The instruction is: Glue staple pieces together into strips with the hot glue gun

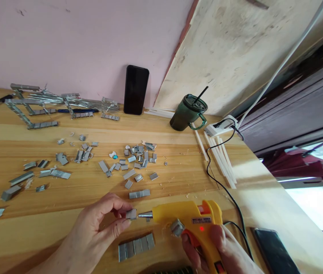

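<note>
My left hand (98,228) pinches a small block of staples (131,214) between thumb and fingers, right at the metal nozzle (145,215) of a yellow hot glue gun (188,217). My right hand (221,249) grips the gun's handle at the bottom edge, a finger on the orange trigger; its red light glows. Another small staple block (176,227) sits by the gun near my right fingers. A row of joined staple blocks (136,246) lies on the wooden table (64,205) below my left hand.
Many loose staple pieces (138,156) are scattered across the table. A staple-built frame (32,108) lies far left. A black phone (136,90) leans on the wall, a green mug (188,113) with a straw stands beside glue sticks (221,160), a power strip (221,127) and another phone (275,251).
</note>
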Demonstrator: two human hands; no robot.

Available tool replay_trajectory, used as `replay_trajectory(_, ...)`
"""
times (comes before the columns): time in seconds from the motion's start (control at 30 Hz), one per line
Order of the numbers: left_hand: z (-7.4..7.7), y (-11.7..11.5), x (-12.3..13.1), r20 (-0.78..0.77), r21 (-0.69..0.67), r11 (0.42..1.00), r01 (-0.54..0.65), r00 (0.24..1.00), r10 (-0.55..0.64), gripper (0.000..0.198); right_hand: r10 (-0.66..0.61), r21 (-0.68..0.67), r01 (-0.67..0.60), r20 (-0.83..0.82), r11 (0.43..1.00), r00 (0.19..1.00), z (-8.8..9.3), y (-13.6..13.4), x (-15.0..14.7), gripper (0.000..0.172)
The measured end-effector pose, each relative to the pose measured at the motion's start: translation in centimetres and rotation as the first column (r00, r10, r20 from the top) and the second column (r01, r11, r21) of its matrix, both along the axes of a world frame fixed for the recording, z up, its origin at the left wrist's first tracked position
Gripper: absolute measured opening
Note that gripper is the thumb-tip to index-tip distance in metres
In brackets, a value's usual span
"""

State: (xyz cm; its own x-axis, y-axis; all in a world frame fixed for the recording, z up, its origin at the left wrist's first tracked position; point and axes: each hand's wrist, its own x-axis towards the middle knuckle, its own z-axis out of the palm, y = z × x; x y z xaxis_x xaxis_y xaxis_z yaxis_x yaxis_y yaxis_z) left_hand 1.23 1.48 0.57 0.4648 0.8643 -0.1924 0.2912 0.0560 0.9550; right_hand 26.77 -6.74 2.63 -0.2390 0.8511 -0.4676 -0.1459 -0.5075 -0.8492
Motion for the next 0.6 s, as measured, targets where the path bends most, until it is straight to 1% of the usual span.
replay_trajectory(0.13, 0.38, 0.07, 0.05, -0.002, 0.019, 1.0, 0.005, 1.0, -0.004, 0.01, 0.015, -0.019, -0.015, 0.008, 1.0, 1.0, -0.17, -0.09, -0.06, 0.074)
replay_trajectory(0.27, 0.67, 0.09, 0.13, -0.001, 0.047, 0.999, 0.01, 1.0, -0.01, 0.009, -0.009, -0.044, 0.009, -0.013, 0.999, 1.0, -0.18, -0.03, -0.14, 0.074)
replay_trajectory(0.33, 0.61, 0.04, 0.14, 0.005, 0.058, 0.998, 0.007, 1.0, -0.007, 0.009, -0.046, -0.049, 0.045, -0.018, 0.998, 0.999, -0.04, 0.04, -0.21, 0.074)
replay_trajectory(0.4, 0.42, -0.01, 0.13, 0.006, 0.071, 0.997, -0.001, 1.0, 0.001, 0.007, -0.057, -0.044, 0.057, -0.017, 0.997, 0.998, 0.09, 0.11, -0.24, 0.073)
replay_trajectory(0.5, 0.11, -0.02, 0.1, 0.016, 0.087, 0.996, -0.005, 1.0, 0.004, 0.006, -0.014, -0.011, 0.013, -0.021, 1.0, 1.0, 0.18, 0.09, -0.22, 0.073)
replay_trajectory(0.6, 0.01, -0.04, 0.03, 0.011, 0.075, 0.997, -0.004, 1.0, 0.003, 0.005, -0.004, -0.01, 0.004, -0.014, 1.0, 1.0, 0.49, -0.16, -0.28, 0.073)
